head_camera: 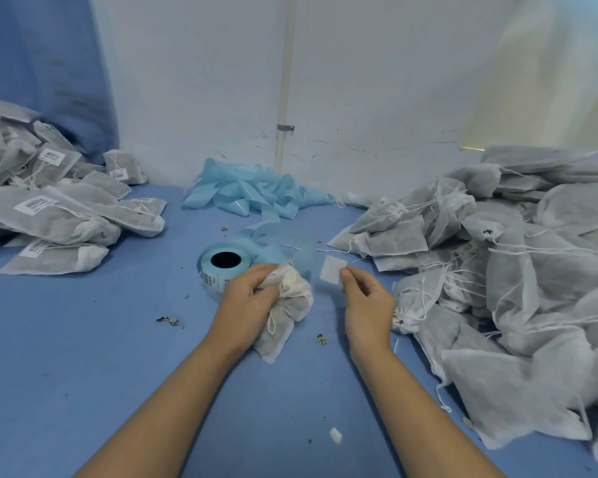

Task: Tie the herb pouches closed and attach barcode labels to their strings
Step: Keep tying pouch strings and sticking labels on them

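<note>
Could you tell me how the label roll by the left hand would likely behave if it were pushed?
The label roll lies on its flat side, hole up, so it would probably slide, not roll. Its trailing blue backing strip looks floppy and would likely drag behind.

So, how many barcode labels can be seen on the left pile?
5: one near the top, one at the back right, one mid-pile, one lower right, one at the front. More may be hidden.

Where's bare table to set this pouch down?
Bare blue table lies left of the left hand, below the labelled pile. The right side is crowded by the unlabelled pile; liner scraps fill the back.
</note>
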A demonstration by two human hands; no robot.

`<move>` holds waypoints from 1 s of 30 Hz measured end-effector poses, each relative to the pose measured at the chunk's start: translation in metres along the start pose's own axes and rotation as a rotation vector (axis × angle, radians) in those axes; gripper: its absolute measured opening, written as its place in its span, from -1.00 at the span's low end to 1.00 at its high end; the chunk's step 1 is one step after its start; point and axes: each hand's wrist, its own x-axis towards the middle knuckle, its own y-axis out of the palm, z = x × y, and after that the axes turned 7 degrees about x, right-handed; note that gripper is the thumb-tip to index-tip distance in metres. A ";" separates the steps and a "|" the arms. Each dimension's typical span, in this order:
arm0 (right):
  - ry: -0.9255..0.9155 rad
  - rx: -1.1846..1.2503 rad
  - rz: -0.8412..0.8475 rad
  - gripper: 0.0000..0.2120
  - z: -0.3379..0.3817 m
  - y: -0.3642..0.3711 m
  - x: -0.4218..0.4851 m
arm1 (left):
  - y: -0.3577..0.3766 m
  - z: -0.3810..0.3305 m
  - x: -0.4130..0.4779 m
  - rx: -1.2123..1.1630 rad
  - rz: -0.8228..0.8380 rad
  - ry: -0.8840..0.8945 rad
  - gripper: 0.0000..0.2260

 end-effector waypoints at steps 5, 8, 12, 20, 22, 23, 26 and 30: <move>-0.121 -0.012 -0.006 -0.86 0.007 0.006 -0.011 | 0.003 -0.005 0.005 -0.138 -0.182 -0.088 -0.57; -0.302 -0.075 0.045 -0.83 0.011 0.014 -0.023 | 0.007 -0.008 0.006 -0.230 -0.237 -0.098 -0.69; -0.672 -0.279 0.151 -0.86 0.013 0.021 -0.033 | 0.010 -0.008 0.006 -0.277 -0.266 -0.102 -0.75; -0.932 -0.448 0.326 -0.85 0.011 0.021 -0.035 | 0.009 -0.005 0.011 -0.350 -0.348 -0.147 -0.86; -0.933 -0.450 0.332 -0.84 0.011 0.022 -0.036 | 0.009 -0.003 0.013 -0.376 -0.364 -0.150 -0.85; -0.929 -0.451 0.332 -0.85 0.011 0.022 -0.037 | 0.009 -0.003 0.014 -0.381 -0.372 -0.153 -0.85; -0.925 -0.469 0.337 -0.85 0.010 0.022 -0.036 | 0.009 -0.001 0.016 -0.394 -0.393 -0.164 -0.87; -0.910 -0.551 0.352 -0.83 0.008 0.022 -0.035 | 0.010 -0.002 0.018 -0.403 -0.407 -0.174 -0.85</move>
